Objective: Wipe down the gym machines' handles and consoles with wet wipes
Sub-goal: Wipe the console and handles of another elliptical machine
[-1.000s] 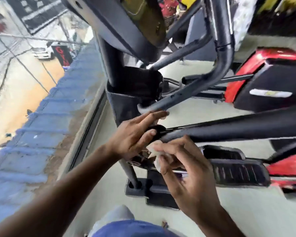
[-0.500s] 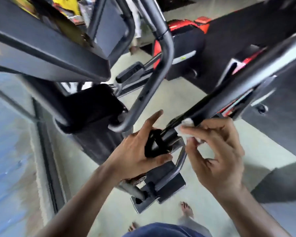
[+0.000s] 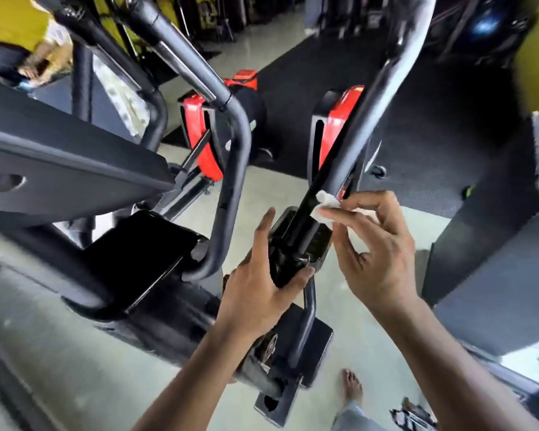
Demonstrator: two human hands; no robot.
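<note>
Elliptical handle bar (image 3: 360, 119) runs centre to upper right. My left hand (image 3: 262, 293) grips its black pivot joint (image 3: 288, 250), likely steadying it; right hand (image 3: 377, 244) pinches wet wipe (image 3: 325, 206) against the bar, centre frame.

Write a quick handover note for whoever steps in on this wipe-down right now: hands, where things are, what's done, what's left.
Left hand: gripping the black pivot joint at the base of the handle bar, steadying it.
Right hand: pinching the white wet wipe against the lower bar, just above the joint.
Done: cannot tell how much has been wiped.
Left: judging by the wipe's low position, probably run it up the bar, then do the other curved handle and the console, which is not clearly in view.
</note>
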